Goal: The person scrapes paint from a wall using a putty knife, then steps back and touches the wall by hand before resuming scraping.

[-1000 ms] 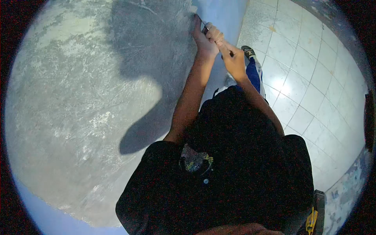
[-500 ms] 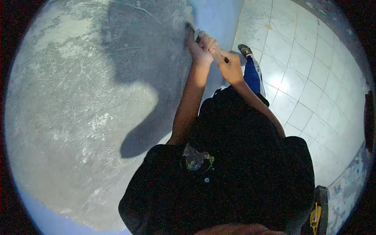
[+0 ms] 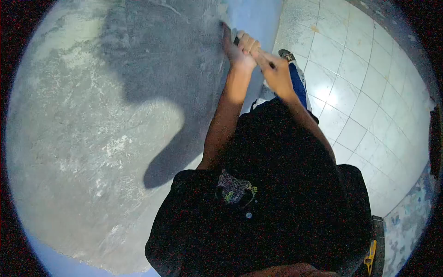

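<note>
My left hand is closed with its fingers curled round a slim hand tool, held close to the rough grey wall. Only a short dark part and a pale edge of the tool show, so its kind cannot be made out. One dark, shaded digit of that hand reaches up along the wall. Just below and to the right, my right hand is closed too, its fingers meeting the left hand at the tool's lower end. What lies inside the right hand's grip is mostly hidden.
A smooth blue strip of wall borders the patchy grey surface. White floor tiles lie to the right, where my shoe stands. At lower right a yellow item rests against a dark strip. My shadow falls across the wall.
Both hands have shifted slightly right together, keeping their grip. My body and its shadow on the wall have moved a little.
</note>
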Action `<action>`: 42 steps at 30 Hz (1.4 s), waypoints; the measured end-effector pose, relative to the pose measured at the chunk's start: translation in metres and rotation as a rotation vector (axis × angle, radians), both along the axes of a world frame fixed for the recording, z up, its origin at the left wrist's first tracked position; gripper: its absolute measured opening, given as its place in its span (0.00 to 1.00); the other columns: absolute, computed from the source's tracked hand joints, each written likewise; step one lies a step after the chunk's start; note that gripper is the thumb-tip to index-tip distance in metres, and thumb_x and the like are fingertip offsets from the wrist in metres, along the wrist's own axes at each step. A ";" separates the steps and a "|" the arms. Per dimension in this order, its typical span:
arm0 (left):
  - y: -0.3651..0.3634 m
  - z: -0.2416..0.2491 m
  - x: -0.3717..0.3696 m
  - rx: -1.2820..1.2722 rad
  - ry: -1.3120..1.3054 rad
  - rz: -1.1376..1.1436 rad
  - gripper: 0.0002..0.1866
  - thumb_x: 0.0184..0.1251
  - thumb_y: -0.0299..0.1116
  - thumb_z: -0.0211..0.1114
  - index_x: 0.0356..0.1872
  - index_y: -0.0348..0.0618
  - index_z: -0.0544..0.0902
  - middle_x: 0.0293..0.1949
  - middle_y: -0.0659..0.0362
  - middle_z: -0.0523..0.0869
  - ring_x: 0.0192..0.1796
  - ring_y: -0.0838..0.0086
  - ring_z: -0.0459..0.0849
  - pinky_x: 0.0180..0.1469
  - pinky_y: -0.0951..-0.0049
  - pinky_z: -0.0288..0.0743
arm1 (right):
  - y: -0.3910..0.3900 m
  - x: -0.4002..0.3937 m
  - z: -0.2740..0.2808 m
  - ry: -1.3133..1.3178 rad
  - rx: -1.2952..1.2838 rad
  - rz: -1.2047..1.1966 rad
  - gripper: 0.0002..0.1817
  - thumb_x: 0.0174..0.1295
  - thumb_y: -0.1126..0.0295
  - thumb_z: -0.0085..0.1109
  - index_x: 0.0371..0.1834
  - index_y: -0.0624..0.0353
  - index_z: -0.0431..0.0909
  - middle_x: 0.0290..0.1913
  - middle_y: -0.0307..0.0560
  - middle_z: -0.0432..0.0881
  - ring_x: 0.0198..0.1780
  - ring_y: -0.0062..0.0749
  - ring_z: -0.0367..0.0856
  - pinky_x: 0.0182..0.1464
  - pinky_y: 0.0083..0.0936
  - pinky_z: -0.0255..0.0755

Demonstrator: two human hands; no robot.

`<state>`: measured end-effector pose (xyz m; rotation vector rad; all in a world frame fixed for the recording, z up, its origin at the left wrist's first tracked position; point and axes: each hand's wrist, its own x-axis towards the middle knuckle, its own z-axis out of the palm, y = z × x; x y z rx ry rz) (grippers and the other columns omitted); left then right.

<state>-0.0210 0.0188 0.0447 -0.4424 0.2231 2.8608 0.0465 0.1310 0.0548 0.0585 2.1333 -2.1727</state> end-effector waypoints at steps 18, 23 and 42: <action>0.009 0.005 -0.008 -0.128 -0.051 0.081 0.27 0.59 0.60 0.44 0.10 0.52 0.60 0.04 0.70 0.55 0.05 0.81 0.50 0.11 0.78 0.45 | 0.009 -0.015 0.001 0.035 0.056 0.009 0.14 0.59 0.61 0.55 0.37 0.62 0.80 0.17 0.32 0.69 0.23 0.13 0.64 0.24 0.16 0.60; 0.005 0.014 -0.011 -0.031 -0.012 0.028 0.27 0.60 0.60 0.44 0.10 0.51 0.60 0.05 0.69 0.53 0.05 0.80 0.47 0.12 0.78 0.46 | 0.002 -0.017 0.004 -0.035 0.027 0.005 0.11 0.57 0.67 0.54 0.40 0.61 0.78 0.28 0.50 0.81 0.32 0.17 0.73 0.37 0.21 0.68; 0.005 0.000 -0.020 -0.196 -0.058 0.021 0.26 0.60 0.59 0.46 0.11 0.51 0.64 0.04 0.69 0.55 0.05 0.80 0.49 0.09 0.77 0.44 | 0.005 -0.022 -0.001 -0.096 0.024 0.013 0.14 0.58 0.63 0.54 0.40 0.61 0.78 0.35 0.58 0.80 0.35 0.19 0.75 0.40 0.23 0.69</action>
